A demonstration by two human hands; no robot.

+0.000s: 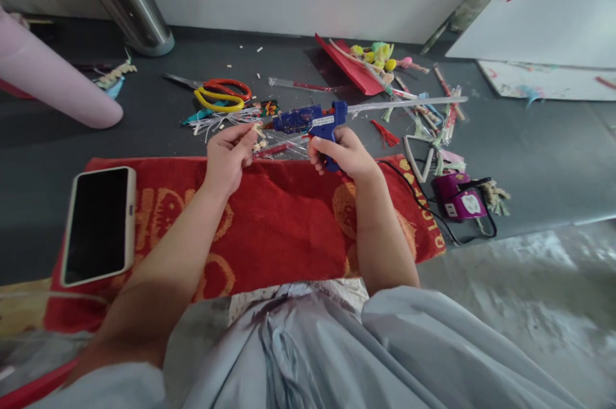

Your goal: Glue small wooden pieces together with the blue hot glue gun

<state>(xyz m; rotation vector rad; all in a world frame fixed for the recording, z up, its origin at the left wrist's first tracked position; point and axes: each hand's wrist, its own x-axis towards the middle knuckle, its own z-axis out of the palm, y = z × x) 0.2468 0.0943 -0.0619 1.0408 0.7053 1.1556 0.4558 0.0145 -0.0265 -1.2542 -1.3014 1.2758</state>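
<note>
Glue gun: blue [315,120], held above far edge of towel, roughly ctr; nozzle pts left, handle hangs down toward near side.
Glue stick: clear rod [409,102], out the back of the gun, running right.
R hand: [347,153] clamped on gun handle, fingers wrapped round it, thumb lying along the near side.
R forearm: runs from near right up & slightly left to the grip, elbow end by the grey sleeve.
Cream piece: small, [260,131], at L fingertips, right by nozzle; can't tell if they touch.
L hand: [226,158] thumb & index tog., pinching cream piece; other fingers curled under, partly hidden.
L forearm: long diagonal, near left to far ctr.
Under/near: red towel [283,223] w/ orange pattern, both forearms over it.
Far of L hand: scissors [221,94], red & yellow handles, blades pt left; white strands [228,119] just nearer.
Right: red tassel [385,133], purple box [459,197] w/ black cord [409,181].
Left: phone [99,226], dark screen up, on towel.
</note>
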